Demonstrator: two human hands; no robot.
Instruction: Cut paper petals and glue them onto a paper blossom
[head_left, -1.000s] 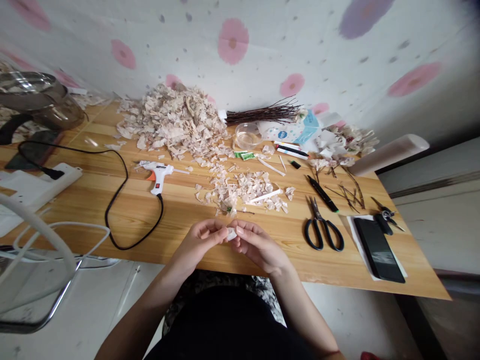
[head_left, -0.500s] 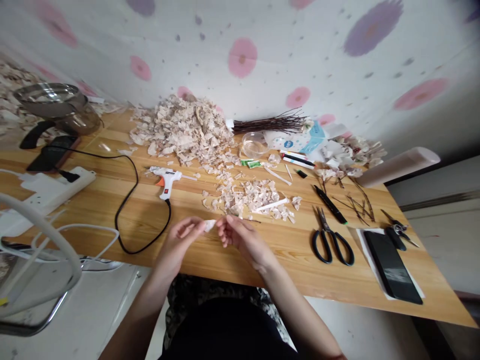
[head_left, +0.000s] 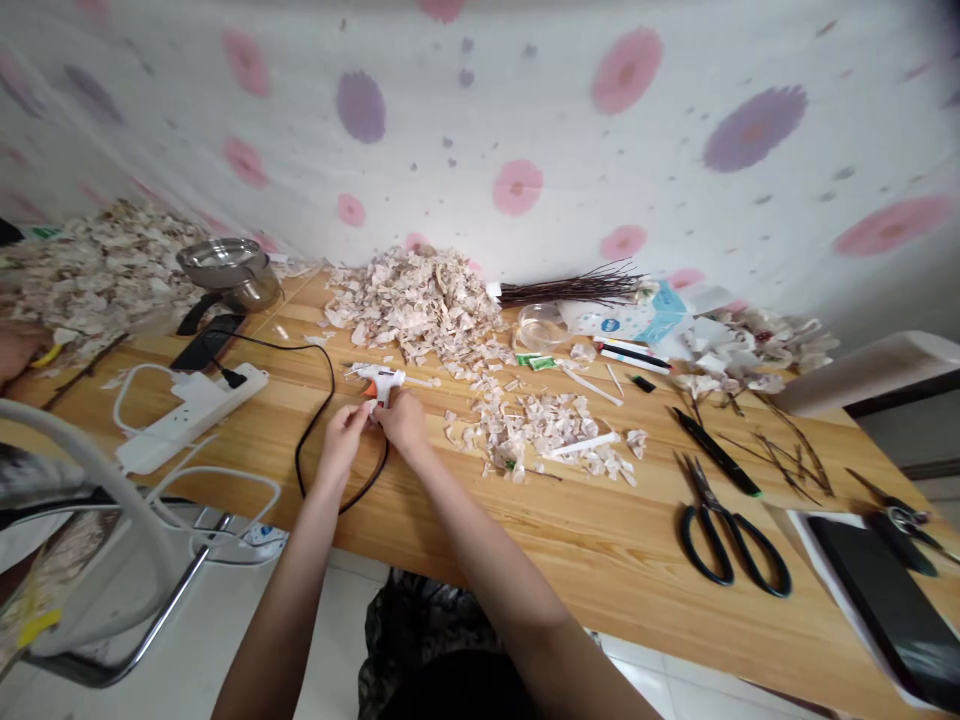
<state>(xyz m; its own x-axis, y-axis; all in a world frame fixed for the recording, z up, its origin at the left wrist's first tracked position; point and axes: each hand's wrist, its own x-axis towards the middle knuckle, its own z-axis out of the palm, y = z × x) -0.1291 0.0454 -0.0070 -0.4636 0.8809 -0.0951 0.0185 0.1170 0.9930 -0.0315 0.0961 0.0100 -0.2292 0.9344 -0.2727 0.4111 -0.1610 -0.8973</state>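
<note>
A white hot glue gun (head_left: 384,377) with an orange trigger lies on the wooden table, its nozzle toward the left. My right hand (head_left: 403,425) is closed around its handle, which is mostly hidden. Just left of it, my left hand (head_left: 345,437) pinches a small pale petal, partly covered by the fingers and close to the gun's trigger. Loose pale petals (head_left: 551,425) are scattered to the right of my hands, with a white stick (head_left: 583,444) among them.
Behind stands a heap of dried petals (head_left: 424,300) beside dark twigs (head_left: 570,288). Black-handled scissors (head_left: 731,530), a black marker (head_left: 716,452) and a phone (head_left: 881,590) lie right. A power strip (head_left: 193,418) is left; another person's hand (head_left: 19,350) shows at the far left.
Both hands have moved left and up to the glue gun. My right hand has taken hold of its handle; the left still pinches the petal. The view has swung left.
</note>
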